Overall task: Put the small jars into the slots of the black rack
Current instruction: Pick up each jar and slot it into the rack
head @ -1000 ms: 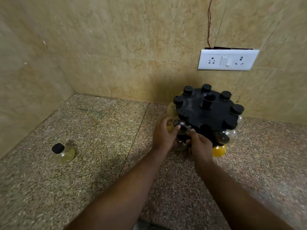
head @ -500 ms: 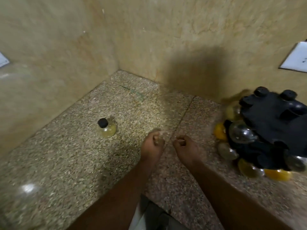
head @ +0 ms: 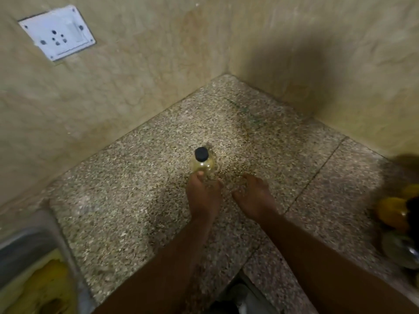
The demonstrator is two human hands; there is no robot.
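Note:
A small clear jar (head: 202, 163) with a black cap and yellowish contents stands upright on the speckled counter, near the corner of the walls. My left hand (head: 203, 194) reaches it from the near side. The thumb tip touches the jar's base, and blur hides whether the fingers close around it. My right hand (head: 253, 196) rests just right of the jar with its fingers curled and nothing in it. The black rack (head: 411, 207) is cut off at the right edge, blurred, with yellow jars (head: 391, 211) hanging in it.
The speckled stone counter (head: 140, 200) meets beige tiled walls at left and behind. A white socket plate (head: 57, 32) is on the left wall. A steel sink (head: 29, 257) with yellow scraps lies at the lower left. The counter's front edge runs under my forearms.
The view has swung left, pushing the rack to the right edge. Both hands left the rack and moved across the counter, and my left hand has reached the lone jar.

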